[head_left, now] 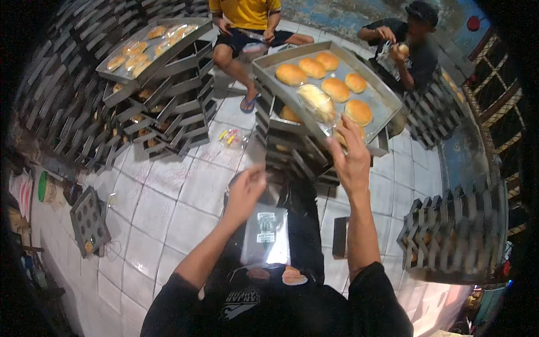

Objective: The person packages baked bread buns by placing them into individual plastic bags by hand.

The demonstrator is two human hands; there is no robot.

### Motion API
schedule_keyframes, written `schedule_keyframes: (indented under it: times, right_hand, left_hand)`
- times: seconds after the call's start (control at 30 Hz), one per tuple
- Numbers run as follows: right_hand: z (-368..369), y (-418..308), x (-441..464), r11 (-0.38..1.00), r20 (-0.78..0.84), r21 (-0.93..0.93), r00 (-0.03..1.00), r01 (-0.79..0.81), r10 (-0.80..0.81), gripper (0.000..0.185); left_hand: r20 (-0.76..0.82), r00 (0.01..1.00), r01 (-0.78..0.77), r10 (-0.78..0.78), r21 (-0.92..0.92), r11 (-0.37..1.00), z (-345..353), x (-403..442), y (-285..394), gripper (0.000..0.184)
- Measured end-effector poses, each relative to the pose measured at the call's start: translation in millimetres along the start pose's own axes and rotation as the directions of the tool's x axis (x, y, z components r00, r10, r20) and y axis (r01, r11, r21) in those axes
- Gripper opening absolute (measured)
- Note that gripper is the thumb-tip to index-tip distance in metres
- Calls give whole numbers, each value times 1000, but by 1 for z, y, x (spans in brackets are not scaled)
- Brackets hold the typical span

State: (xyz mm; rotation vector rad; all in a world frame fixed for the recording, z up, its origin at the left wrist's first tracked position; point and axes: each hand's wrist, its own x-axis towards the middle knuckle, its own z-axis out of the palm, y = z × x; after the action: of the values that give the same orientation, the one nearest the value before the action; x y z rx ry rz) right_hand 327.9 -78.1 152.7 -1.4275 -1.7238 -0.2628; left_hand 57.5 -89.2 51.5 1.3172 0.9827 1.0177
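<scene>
My right hand (351,147) reaches over the near edge of a metal tray (382,92), its fingers closed on the end of a clear bag with a bun inside, the bagged bun (316,104). Several golden-brown unwrapped buns (336,89) lie in that tray. Above my lap, my left hand (247,194) is blurred, with fingers bent; whether it holds anything does not show. Just below it, a stack of clear plastic bags (266,236) with a printed green-and-white label rests on my lap.
Another tray (154,70) of bagged buns tops a stack of trays at left. More stacked trays (443,236) stand at right. Small packets (233,137) and a round-cavity pan (90,222) lie on the tiled floor (185,191). Two people (247,17) sit beyond the trays.
</scene>
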Motion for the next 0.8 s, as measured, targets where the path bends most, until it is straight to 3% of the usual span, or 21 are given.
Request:
schedule_keyframes:
  times: [0.03, 0.07, 0.13, 0.17, 0.23, 0.33, 0.37, 0.4, 0.43, 0.47, 0.5, 0.53, 0.57, 0.6, 0.63, 0.67, 0.7, 0.73, 0.77, 0.8]
  right_hand:
    - [-4, 1, 8, 983, -22, -151, 994, 101, -105, 38]
    - [-8, -2, -1, 992, 65, -117, 997, 45, -38, 38]
    - [-2, -10, -50, 999, 241, 20, 970, -26, 20, 41]
    - [1, -26, -75, 975, 378, 155, 922, -156, 88, 43]
    - [18, -36, -124, 939, 628, 275, 778, -207, -12, 47]
    - [15, -48, -146, 993, 671, 113, 739, -27, -56, 46]
    - [13, -45, -149, 989, 645, 148, 760, -27, -75, 35]
    - [4, -40, -145, 988, 657, 150, 742, 43, -132, 23]
    - [-12, -49, -132, 981, 667, 195, 735, -15, -122, 19]
    - [-30, -53, -117, 970, 683, 236, 720, -63, -120, 15]
    - [-39, -49, -110, 904, 610, 409, 774, -124, -170, 13]
    - [-46, -39, -107, 817, 678, 500, 717, -289, -162, 12]
    - [-46, -21, -117, 546, 834, 458, 551, -701, 7, 14]
    - [-37, -2, -131, 151, 949, 292, 306, -944, 78, 16]
    - [-27, -1, -138, 231, 902, 237, 302, -944, 308, 22]
    - [-31, 10, -136, 560, 869, 105, 350, -822, 350, 24]
    - [-35, 18, -129, 804, 840, -50, 410, -593, 355, 27]
    - [-42, 19, -126, 927, 817, -213, 463, -310, 342, 29]
    - [-57, 17, -93, 839, 752, 83, 586, -537, 301, 31]
    - [-69, 29, -61, 868, 686, 89, 662, -488, 302, 30]
  left_hand:
    - [56, 985, -174, 165, 251, 952, -3, -16, -10, 52]
    - [137, 943, -331, 304, 477, 814, -5, -33, -20, 59]
    - [189, 914, -371, 359, 746, 553, -3, -65, -14, 54]
    - [203, 909, -378, 365, 771, 512, -6, -73, -19, 48]
    - [255, 903, -392, 346, 818, 421, -14, -87, -31, 38]
    - [476, 764, -641, 436, 641, 423, -25, -84, -34, 39]
    - [496, 740, -666, 454, 635, 392, -24, -87, -30, 49]
    - [302, 864, -502, 402, 474, 723, -15, -90, -17, 50]
    - [130, 960, -270, 247, 209, 940, 0, -93, -1, 52]
    - [231, 972, -84, 51, 137, 987, -6, -91, -4, 47]
    - [326, 932, 131, -159, 106, 986, -12, -89, -7, 43]
    - [399, 848, 329, -350, 122, 936, -17, -87, -8, 41]
    - [448, 809, 365, -381, 126, 923, -19, -82, -6, 32]
    - [495, 768, 397, -407, 132, 908, -21, -78, -2, 25]
    - [400, 837, 405, -374, 9, 914, -26, -76, -11, 19]
    - [281, 894, 395, -350, -122, 911, -25, -74, -24, 16]
    - [120, 926, 377, -359, -221, 899, -26, -67, -28, 16]
    - [66, 936, 351, -346, -255, 901, -33, -60, -23, 18]
    - [-17, 932, 334, -362, -349, 875, -31, -53, -18, 19]
    - [-91, 919, 309, -384, -439, 844, -25, -46, -18, 20]
